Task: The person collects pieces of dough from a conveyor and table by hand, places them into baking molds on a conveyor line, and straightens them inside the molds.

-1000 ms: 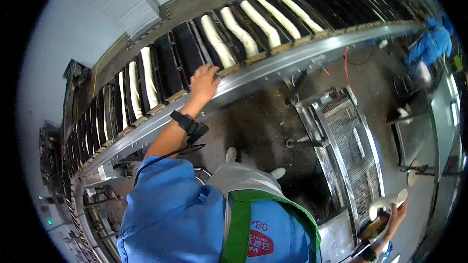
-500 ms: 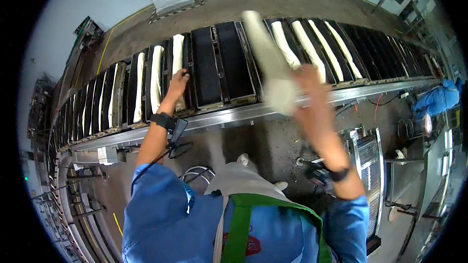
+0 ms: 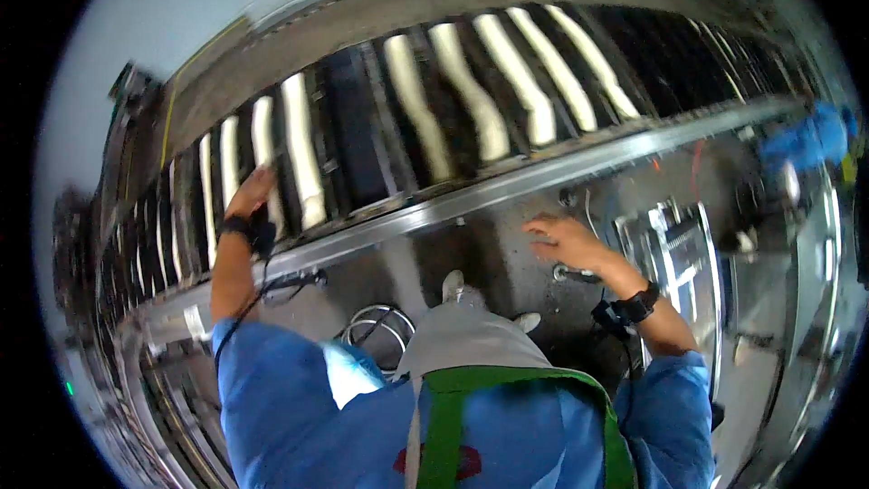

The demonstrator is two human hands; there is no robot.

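The left hand (image 3: 252, 192) lies over the lower part of a pale, dough-like strip (image 3: 262, 131), which shows above and below the fingers. Those fingers sit close together; I cannot tell whether they pinch the strip or only rest against it. This strip lies lengthwise in one of the dark trays lined side by side along the metal rail (image 3: 425, 215).

Just right of that hand lies a straighter strip (image 3: 301, 145), then a dark tray (image 3: 353, 131), then a blurred strip (image 3: 416, 100) (its lower end fades into the black) and a bent strip (image 3: 466, 91). Three more pale strips slant away to the right, and thinner ones line the trays to the left.

The right hand (image 3: 566, 240) is spread, its fingers apart and pointing left, in front of the rail and above the floor (image 3: 348, 290). A dark band (image 3: 638, 303) circles its wrist. The metal frame (image 3: 711, 263) stands just beyond that forearm, on its right. Farther off at the right, near the rail's end, is another person (image 3: 819, 134) in blue.
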